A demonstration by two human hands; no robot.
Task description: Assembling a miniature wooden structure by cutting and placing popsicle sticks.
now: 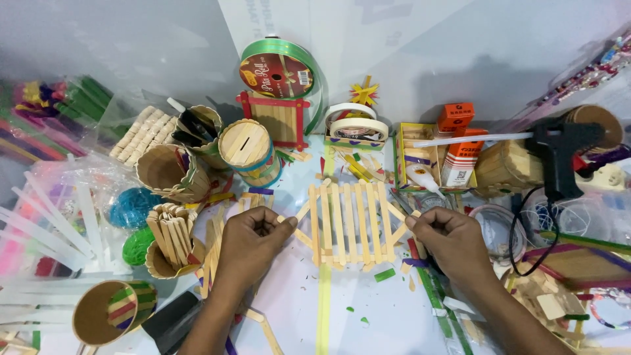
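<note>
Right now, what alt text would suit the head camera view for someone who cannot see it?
Two bare hands, left hand and right hand, hold a flat panel of pale wooden craft sticks by its side ends over a cluttered white craft table. A black glue gun lies at the right.

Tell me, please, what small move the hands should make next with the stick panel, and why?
Probably lower the popsicle-stick panel flat onto the table. The left hand and right hand each pinch a pointed end of it, so neither is free for the black glue gun standing to the right.
</note>
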